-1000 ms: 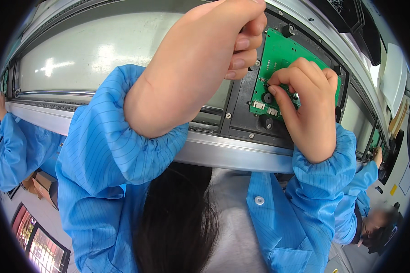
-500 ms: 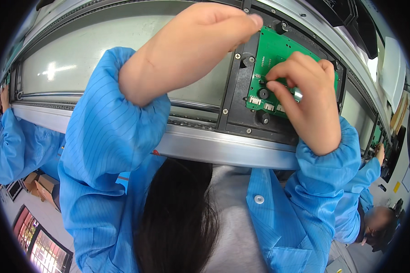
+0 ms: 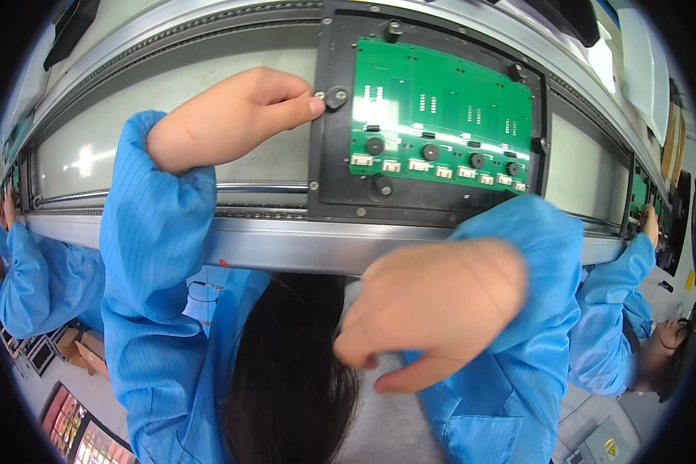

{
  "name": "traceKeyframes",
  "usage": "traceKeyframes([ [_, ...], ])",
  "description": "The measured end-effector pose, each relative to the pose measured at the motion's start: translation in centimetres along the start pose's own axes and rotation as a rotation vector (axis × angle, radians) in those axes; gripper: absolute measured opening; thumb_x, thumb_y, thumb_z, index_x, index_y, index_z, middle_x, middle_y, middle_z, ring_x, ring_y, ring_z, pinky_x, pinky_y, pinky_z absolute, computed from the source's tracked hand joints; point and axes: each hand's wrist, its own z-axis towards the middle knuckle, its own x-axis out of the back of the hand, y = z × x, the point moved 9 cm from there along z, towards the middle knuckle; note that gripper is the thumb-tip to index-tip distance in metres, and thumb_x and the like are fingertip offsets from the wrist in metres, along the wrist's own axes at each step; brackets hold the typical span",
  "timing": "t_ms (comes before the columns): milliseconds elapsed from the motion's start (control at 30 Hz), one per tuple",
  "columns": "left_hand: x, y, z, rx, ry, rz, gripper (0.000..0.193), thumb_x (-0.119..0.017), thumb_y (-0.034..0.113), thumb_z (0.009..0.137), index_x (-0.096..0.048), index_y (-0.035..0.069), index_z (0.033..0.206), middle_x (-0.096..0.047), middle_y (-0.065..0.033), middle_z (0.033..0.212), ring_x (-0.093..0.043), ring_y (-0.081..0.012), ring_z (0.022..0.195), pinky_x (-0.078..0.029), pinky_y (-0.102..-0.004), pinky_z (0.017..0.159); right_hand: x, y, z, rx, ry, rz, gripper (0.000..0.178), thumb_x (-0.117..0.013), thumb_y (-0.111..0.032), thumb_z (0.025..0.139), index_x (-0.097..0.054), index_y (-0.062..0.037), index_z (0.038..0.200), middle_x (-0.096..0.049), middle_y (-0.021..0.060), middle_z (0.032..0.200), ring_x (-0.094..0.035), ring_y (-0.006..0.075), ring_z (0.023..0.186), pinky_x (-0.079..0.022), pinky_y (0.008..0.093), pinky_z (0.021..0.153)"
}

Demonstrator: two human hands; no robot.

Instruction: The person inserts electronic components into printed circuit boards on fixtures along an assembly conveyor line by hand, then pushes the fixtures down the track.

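Note:
A green circuit board [image 3: 441, 100] lies in a black fixture frame [image 3: 336, 166], held by black knobs [image 3: 383, 185] around it. Along its near side sit several white connectors [image 3: 419, 165] and round black buzzers [image 3: 431, 152]. My left hand [image 3: 243, 116] is closed at the frame's left edge, its thumb tip beside a knob; whatever its curled fingers hold is hidden. Below the rail and off the board is my right hand [image 3: 433, 309], slightly blurred, its thumb apart from the bent fingers, with nothing visible between them.
A metal rail [image 3: 301, 243] runs along the near side of the conveyor, with a chain beside it. Co-workers in blue sleeves work at the far left [image 3: 46, 271] and far right [image 3: 615, 294]. Cardboard boxes [image 3: 85, 348] stand at lower left.
My right hand has left the board and swung down toward my body. My left hand has moved left and down, and the frame with the board has shifted left.

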Motion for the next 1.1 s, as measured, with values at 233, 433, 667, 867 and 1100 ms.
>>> traceKeyframes([
  [233, -0.2, 0.9, -0.2, 0.056, -0.062, -0.121, 0.033, -0.049, 0.026, 0.097, -0.052, 0.005, 0.072, -0.044, 0.0013, 0.064, -0.036, -0.0091, 0.058, -0.033, -0.0235, 0.054, -6.3, 3.1, 2.2, -0.134, -0.312, -0.051, 0.023, -0.059, -0.025, 0.075, -0.068, -0.0040, 0.076, -0.067, 0.0112, 0.075, -0.058, 0.0334, 0.067, -0.050, 0.0393, 0.065],
  [433, -0.5, 0.9, 0.0, 0.134, -0.066, -0.241, 0.032, -0.049, 0.025, 0.097, -0.052, 0.006, 0.072, -0.046, 0.0020, 0.066, -0.037, -0.0080, 0.060, -0.033, -0.0226, 0.054, -6.0, 3.3, 2.6, -0.131, -0.268, -0.049, 0.023, -0.059, -0.024, 0.074, -0.068, -0.0029, 0.077, -0.067, 0.0116, 0.074, -0.057, 0.0326, 0.066, -0.049, 0.0393, 0.065],
  [667, -3.6, 2.4, 3.3, -0.094, 0.016, -0.030, 0.034, -0.050, 0.027, 0.096, -0.054, 0.002, 0.074, -0.051, -0.0019, 0.066, -0.040, -0.0121, 0.061, -0.039, -0.0279, 0.059, -6.1, 4.8, 8.7, -0.090, -0.385, 0.110, 0.021, -0.060, -0.022, 0.079, -0.066, -0.0022, 0.076, -0.064, 0.0073, 0.069, -0.054, 0.0213, 0.062, -0.048, 0.0325, 0.062],
  [867, -2.7, 0.3, 1.4, -0.194, -0.070, 0.089, 0.037, -0.049, 0.030, 0.093, -0.063, -0.002, 0.082, -0.062, -0.0114, 0.073, -0.054, -0.0239, 0.063, -0.047, -0.0367, 0.064, -3.3, 4.0, 21.0, -0.076, -0.478, 0.543, 0.016, -0.058, -0.018, 0.085, -0.065, -0.0035, 0.082, -0.062, 0.0017, 0.071, -0.050, 0.0103, 0.063, -0.044, 0.0244, 0.059],
  [1100, -3.5, -0.1, 3.2, -0.192, -0.014, 0.054, 0.041, -0.052, 0.037, 0.091, -0.066, 0.000, 0.085, -0.065, -0.0122, 0.076, -0.057, -0.0272, 0.065, -0.049, -0.0364, 0.068, -1.7, 5.0, 24.8, -0.023, -0.470, 0.685, 0.019, -0.057, -0.020, 0.087, -0.067, -0.0047, 0.087, -0.059, 0.0011, 0.070, -0.051, 0.0086, 0.063, -0.041, 0.0204, 0.063],
])
